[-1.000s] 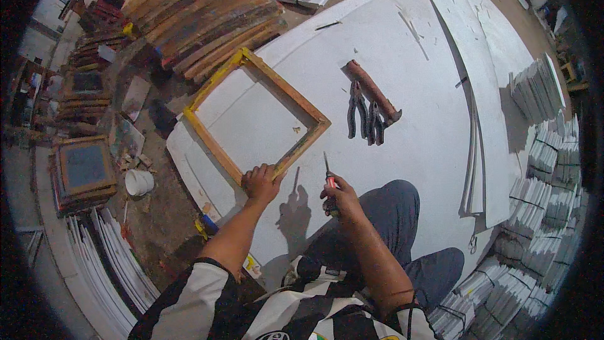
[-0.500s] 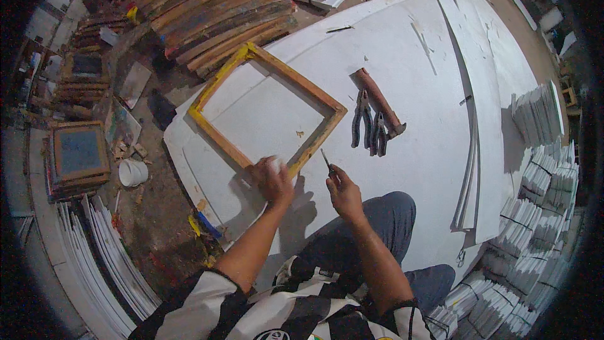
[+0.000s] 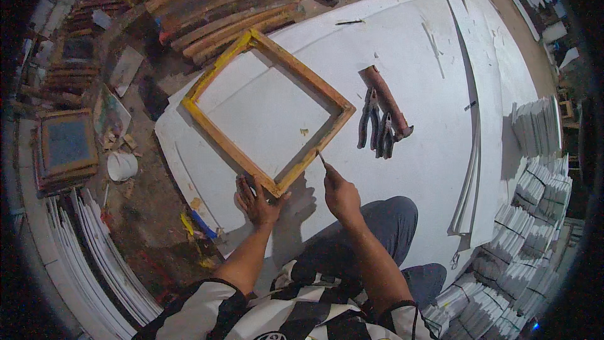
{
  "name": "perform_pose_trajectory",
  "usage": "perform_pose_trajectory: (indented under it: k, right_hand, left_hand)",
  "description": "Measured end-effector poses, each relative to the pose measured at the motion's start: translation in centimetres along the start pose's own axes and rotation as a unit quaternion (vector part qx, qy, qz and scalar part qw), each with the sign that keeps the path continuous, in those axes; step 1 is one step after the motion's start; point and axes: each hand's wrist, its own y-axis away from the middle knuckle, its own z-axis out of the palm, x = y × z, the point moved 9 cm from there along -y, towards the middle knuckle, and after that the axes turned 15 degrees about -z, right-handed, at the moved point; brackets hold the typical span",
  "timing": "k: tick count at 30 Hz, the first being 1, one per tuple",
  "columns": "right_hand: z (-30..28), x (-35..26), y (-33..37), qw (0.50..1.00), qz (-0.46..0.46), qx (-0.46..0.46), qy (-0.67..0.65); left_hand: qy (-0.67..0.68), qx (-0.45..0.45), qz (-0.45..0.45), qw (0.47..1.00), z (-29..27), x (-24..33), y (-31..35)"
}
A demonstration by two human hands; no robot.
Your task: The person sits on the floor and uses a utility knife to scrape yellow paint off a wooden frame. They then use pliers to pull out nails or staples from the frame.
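Note:
A wooden frame [image 3: 233, 146], orange-brown with yellow paint on its left corner, lies turned like a diamond on a white board [image 3: 402, 179]. My left hand [image 3: 258, 206] is open at its nearest corner, fingers spread and touching the lower-left bar. My right hand [image 3: 343, 196] is closed round a thin, pointed metal tool [image 3: 322, 158], mostly hidden in the fist; its tip meets the frame's lower-right bar. Right of the frame lie two dark-handled pliers [image 3: 366, 123] and a hammer [image 3: 384, 96] with a reddish-brown handle.
Long white strips [image 3: 473, 145] lie along the board's right side. Stacked wooden frames [image 3: 220, 9] rise at its far left edge. Bundled white pieces [image 3: 525, 220] are piled at right. A white bucket [image 3: 123, 166] stands on the floor at left, near long white lengths [image 3: 104, 264].
My left hand has opened and moved down to the frame's near corner; the white thing in it no longer shows. The tool's tip has come onto the lower-right bar.

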Motion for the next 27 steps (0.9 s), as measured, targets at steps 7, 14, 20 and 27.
perform_pose_trajectory:
  k: [7, 14, 20, 27]
  right_hand:
    - [-0.6, -0.5, -0.3, 0.999, 0.0, -0.022, 0.049]
    - [-1.3, -2.8, -1.0, 0.988, -0.018, -0.088, 0.125]
    - [-0.1, -3.2, -1.6, 0.986, -0.029, -0.066, 0.149]
    - [0.0, -3.9, -1.1, 0.99, -0.024, -0.062, 0.121]
  left_hand:
    - [0.002, -0.018, 0.065, 0.998, 0.5, 0.5, 0.8]
    - [0.195, -0.041, -0.062, 0.978, -0.3, -0.7, 0.2]
    - [0.032, 0.005, 0.105, 0.994, -4.0, 7.3, -0.3]
    - [0.098, -0.144, 0.192, 0.966, 1.0, 14.9, -6.2]
